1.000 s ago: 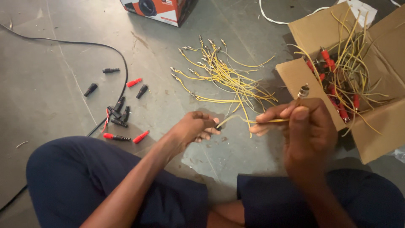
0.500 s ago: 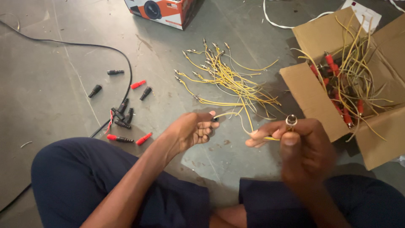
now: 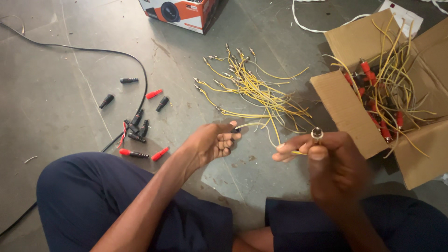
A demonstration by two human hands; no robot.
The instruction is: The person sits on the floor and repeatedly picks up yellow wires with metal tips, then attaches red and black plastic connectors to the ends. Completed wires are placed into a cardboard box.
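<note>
Holding one yellow wire (image 3: 261,127) between you, you are pinching its left end in your left hand (image 3: 212,142) while your right hand (image 3: 333,161) is gripping its metal plug (image 3: 317,135), wire running left-right.

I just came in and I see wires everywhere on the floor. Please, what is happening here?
A person sits on the floor and holds one yellow wire between both hands. The left hand pinches one end; the right hand grips the other end, with a metal plug sticking up. A pile of yellow wires lies in front, a cardboard box with more wires stands at the right, and red and black plug covers lie at the left.
</note>
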